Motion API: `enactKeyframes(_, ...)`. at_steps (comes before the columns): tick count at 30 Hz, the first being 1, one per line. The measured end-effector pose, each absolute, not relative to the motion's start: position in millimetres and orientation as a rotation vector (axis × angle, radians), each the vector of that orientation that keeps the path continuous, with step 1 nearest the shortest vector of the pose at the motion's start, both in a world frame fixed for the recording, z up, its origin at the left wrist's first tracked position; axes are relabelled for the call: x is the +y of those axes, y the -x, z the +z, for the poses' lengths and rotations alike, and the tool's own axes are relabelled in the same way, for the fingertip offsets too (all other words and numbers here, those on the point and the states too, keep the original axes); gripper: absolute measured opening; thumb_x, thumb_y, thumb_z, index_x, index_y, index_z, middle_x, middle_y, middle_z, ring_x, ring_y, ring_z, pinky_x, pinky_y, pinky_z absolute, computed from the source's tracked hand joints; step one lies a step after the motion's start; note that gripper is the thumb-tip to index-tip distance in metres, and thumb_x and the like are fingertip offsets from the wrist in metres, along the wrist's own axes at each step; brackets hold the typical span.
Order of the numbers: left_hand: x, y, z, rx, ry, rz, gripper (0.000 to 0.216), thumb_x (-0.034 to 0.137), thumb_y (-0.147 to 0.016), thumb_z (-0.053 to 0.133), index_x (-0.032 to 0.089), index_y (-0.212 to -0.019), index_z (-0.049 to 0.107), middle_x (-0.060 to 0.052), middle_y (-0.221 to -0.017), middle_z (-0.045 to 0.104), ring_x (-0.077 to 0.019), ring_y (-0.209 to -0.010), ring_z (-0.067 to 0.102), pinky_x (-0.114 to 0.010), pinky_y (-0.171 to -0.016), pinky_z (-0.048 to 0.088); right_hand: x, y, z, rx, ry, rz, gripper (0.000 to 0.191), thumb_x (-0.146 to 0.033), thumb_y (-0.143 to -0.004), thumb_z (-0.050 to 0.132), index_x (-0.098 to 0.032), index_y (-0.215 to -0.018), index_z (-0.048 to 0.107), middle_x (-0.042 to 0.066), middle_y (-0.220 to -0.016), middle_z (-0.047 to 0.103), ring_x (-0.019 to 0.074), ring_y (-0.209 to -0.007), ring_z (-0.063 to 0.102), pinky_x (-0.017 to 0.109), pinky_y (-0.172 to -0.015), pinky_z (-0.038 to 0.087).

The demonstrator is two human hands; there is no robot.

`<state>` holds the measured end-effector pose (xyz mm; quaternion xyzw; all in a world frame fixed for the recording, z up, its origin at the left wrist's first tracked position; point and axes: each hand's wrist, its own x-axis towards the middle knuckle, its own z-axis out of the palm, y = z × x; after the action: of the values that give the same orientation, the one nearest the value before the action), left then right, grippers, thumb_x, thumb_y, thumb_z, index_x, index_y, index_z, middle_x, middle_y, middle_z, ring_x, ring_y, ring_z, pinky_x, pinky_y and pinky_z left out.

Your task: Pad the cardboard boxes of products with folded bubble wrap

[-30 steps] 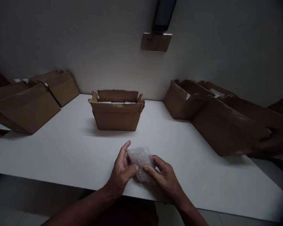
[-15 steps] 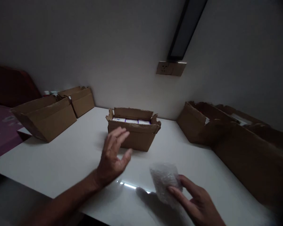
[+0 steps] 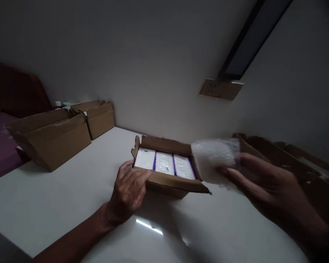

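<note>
An open cardboard box [image 3: 178, 182] stands mid-table, tipped a little towards me. Inside, three white packets with purple edges [image 3: 164, 163] lie side by side in a row. My left hand [image 3: 128, 191] is closed over the box's near left corner, fingers on the front flap and thumb lower against the front. Between the thumb and fingers of my right hand [image 3: 271, 186] is a piece of clear bubble wrap [image 3: 215, 157], blurred by motion. It is raised at the box's right end and hides part of that end. Whether anything is inside the wrap I cannot tell.
Two open cardboard boxes, a nearer one [image 3: 60, 144] and a farther one [image 3: 101, 120], stand at the left of the white table [image 3: 79, 190]. More brown boxes [image 3: 293, 153] line the right, partly behind my arm. A socket plate [image 3: 222, 89] is on the wall.
My left hand has come down onto the front of the box, which now leans towards me and shows its contents. My right hand has lifted the bubble wrap up beside the box.
</note>
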<state>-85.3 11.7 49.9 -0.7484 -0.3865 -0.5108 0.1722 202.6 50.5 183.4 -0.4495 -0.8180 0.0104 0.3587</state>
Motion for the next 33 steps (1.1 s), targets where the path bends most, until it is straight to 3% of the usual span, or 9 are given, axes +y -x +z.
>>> enactKeyframes(3, 14.3, 88.1, 50.3, -1.117, 2.149, -1.452, 0.053, -0.003, -0.084, 0.049, 0.021, -0.131, 0.049, -0.007, -0.104, 0.072, -0.0199, -0.100, 0.068, -0.052, -0.107, 0.040, 75.6, -171.5, 182.8, -2.245, 1.108, 0.202, 0.041, -0.058, -0.088, 0.056, -0.025, -0.066, 0.052, 0.000, -0.057, 0.051, 0.0134, -0.048, 0.043, 0.027, -0.043, 0.033)
enactKeyframes(6, 16.0, 89.7, 46.7, -1.113, 2.152, -1.439, 0.050, -0.002, -0.084, 0.050, 0.020, -0.129, 0.051, -0.008, -0.104, 0.072, -0.0204, -0.100, 0.067, -0.053, -0.107, 0.040, 93.2, -149.1, 174.6, -2.298, 1.140, 0.360, 0.043, -0.058, -0.086, 0.057, -0.023, -0.063, 0.046, -0.001, -0.056, 0.045, 0.0120, -0.051, 0.040, 0.025, -0.046, 0.029)
enactKeyframes(12, 17.7, 89.0, 43.6, -1.115, 2.137, -1.468, 0.041, -0.001, -0.082, 0.052, 0.018, -0.117, 0.058, -0.009, -0.101, 0.072, -0.0215, -0.098, 0.067, -0.051, -0.105, 0.042, 118.7, -129.2, 161.4, -2.209, 1.268, 0.810, 0.036, -0.054, -0.079, 0.063, -0.020, -0.070, 0.052, -0.002, -0.058, 0.048, 0.0095, -0.049, 0.039, 0.022, -0.042, 0.024)
enactKeyframes(17, 14.6, 88.8, 52.7, -1.135, 2.145, -1.535, 0.039, 0.000, -0.080, 0.053, 0.022, -0.110, 0.064, -0.005, -0.098, 0.073, -0.0210, -0.094, 0.068, -0.051, -0.105, 0.042, 128.2, -123.0, 163.5, -2.062, 1.541, 1.066, 0.027, -0.041, -0.074, 0.068, -0.020, -0.065, 0.053, -0.003, -0.051, 0.046, 0.0094, -0.042, 0.041, 0.022, -0.038, 0.028)
enactKeyframes(21, 10.9, 95.1, 81.3, -1.216, 2.255, -1.591, 0.029, 0.012, -0.080, 0.058, 0.022, -0.106, 0.066, -0.004, -0.096, 0.075, -0.0213, -0.090, 0.069, -0.051, -0.107, 0.042, 121.6, -122.6, 169.8, -2.005, 1.429, 1.149, 0.031, -0.046, -0.071, 0.070, -0.019, -0.067, 0.055, -0.002, -0.054, 0.050, 0.0096, -0.045, 0.044, 0.022, -0.040, 0.032)
enactKeyframes(25, 20.2, 98.6, 124.8, -1.537, 2.289, -1.675, 0.023, 0.020, -0.081, 0.059, 0.019, -0.102, 0.069, -0.008, -0.100, 0.075, -0.0243, -0.094, 0.068, -0.041, -0.087, 0.052, 104.2, -119.2, 172.5, -1.873, 1.083, 1.251, 0.040, -0.055, -0.073, 0.069, -0.017, -0.078, 0.058, -0.002, -0.065, 0.053, 0.0093, -0.055, 0.047, 0.021, -0.049, 0.039)
enactKeyframes(29, 46.4, 90.9, 157.6, -1.961, 2.516, -1.937, 0.056, 0.027, -0.081, 0.065, 0.013, -0.134, 0.052, -0.010, -0.101, 0.073, -0.0198, -0.084, 0.067, -0.031, -0.074, 0.050, 88.7, -112.0, 170.3, -1.775, 0.940, 1.254, 0.038, -0.053, -0.076, 0.067, -0.017, -0.080, 0.056, -0.003, -0.067, 0.050, 0.0082, -0.056, 0.043, 0.021, -0.052, 0.037)
enactKeyframes(33, 69.6, 78.3, 167.0, -2.008, 2.615, -2.321, 0.075, 0.019, -0.077, 0.065, 0.004, -0.144, 0.033, 0.001, -0.074, 0.062, -0.0120, -0.064, 0.057, -0.025, -0.064, 0.044, 89.1, -112.2, 167.7, -1.759, 0.925, 1.261, 0.045, -0.062, -0.079, 0.063, -0.017, -0.080, 0.057, 0.001, -0.072, 0.055, 0.0115, -0.063, 0.049, 0.023, -0.056, 0.042)
